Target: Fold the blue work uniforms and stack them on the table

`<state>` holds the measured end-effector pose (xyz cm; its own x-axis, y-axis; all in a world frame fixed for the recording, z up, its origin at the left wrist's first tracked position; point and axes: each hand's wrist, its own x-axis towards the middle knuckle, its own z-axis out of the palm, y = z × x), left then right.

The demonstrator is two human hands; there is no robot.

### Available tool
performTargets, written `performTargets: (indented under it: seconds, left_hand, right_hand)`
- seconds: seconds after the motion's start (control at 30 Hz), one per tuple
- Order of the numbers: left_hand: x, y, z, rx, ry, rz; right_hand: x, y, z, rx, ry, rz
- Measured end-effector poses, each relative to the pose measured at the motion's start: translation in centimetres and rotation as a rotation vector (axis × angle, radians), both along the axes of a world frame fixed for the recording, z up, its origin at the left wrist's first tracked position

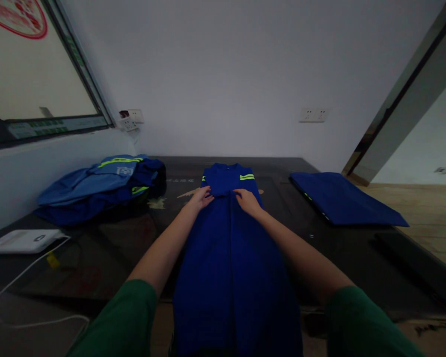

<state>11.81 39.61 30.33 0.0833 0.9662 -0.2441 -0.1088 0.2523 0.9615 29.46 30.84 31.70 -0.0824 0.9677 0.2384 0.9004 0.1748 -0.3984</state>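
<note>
A dark blue garment stretches down the middle of the table and over its front edge, with a lengthwise line along its centre. Its top edge lies across a folded blue jacket with a round collar and yellow-green stripes. My left hand has its fingertips and thumb on the left of that upper edge, the cloth apparently between them. On the right of the centre line, my right hand pinches the same edge, thumb below the fingers. The cloth beneath the fingertips is partly hidden.
Bunched blue clothing lies at the left by the wall. A flat folded blue garment rests at the right. A white device with a cable sits near the left edge of the dark table. Wall sockets are behind.
</note>
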Motion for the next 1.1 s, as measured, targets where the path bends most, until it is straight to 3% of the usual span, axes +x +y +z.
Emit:
performTargets:
  seconds: [0.1,0.23,0.33,0.53,0.63,0.73,0.8,0.87,1.1]
  left_hand:
    - [1.2,1.0,-1.0,0.067,0.057,-0.016]
    - [1.9,1.7,-2.6,0.19,0.194,-0.03]
    - [1.8,2.4,-3.4,0.267,0.329,-0.01]
    - [0.9,1.7,-3.9,0.375,0.581,0.028]
    - [1.1,0.4,-3.7,0.574,0.79,0.044]
    - [1.6,-0.3,-3.6,0.815,0.994,-0.163]
    - [1.7,-0.3,-3.9,0.799,1.06,-0.352]
    - [1.7,-0.2,-4.2,0.728,1.127,-0.436]
    - [1.6,-0.2,-4.9,0.721,1.379,-0.448]
  right_hand:
    - [-1.1,2.8,-2.3,-0.019,-0.019,-0.005]
    - [-2.1,3.2,-5.2,-0.045,-0.077,0.03]
    - [-2.1,3.2,-6.2,-0.084,-0.157,0.057]
    - [-2.0,3.3,-6.2,-0.13,-0.193,0.062]
    - [-2.0,3.1,-6.2,-0.14,-0.181,0.064]
    - [-2.1,3.0,-6.2,-0.132,-0.175,0.065]
    - [-2.1,2.9,-6.2,-0.121,-0.173,0.062]
    - [-2.1,2.9,-6.3,-0.107,-0.172,0.061]
    - [-2.1,2.5,-6.7,0.001,-0.131,-0.002]
